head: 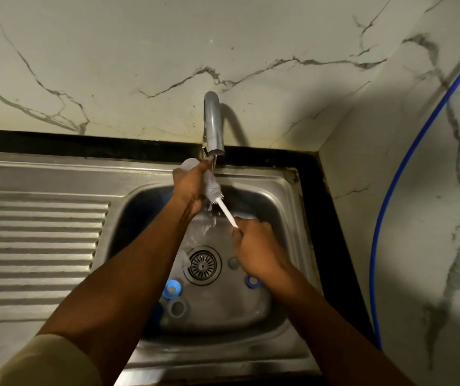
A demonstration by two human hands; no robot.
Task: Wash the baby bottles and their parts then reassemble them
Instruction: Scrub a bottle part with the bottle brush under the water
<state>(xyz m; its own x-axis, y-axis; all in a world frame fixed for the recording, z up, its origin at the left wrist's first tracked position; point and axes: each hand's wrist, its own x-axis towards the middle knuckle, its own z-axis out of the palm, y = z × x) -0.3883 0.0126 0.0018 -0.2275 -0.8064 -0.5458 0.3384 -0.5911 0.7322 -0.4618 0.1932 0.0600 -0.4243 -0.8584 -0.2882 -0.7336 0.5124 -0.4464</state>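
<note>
A blue cap (171, 288) and a ring (177, 307) lie in the sink (256, 178) by the drain (203, 264), so I'd say we're mid-scrub. Right grip (256, 243) is clenched round the brush (227, 214) handle, and left grip (189, 185) is wrapped round the bottle (189, 163) under the tap (213, 123). Next, I reckon: draw the brush out straight, then rinse.

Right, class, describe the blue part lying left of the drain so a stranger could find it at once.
Start at the steel sink, then find the round drain strainer in its floor. Just left of it and nearer the person lies the blue part, bright blue, unlike the grey ring beside it.
</note>
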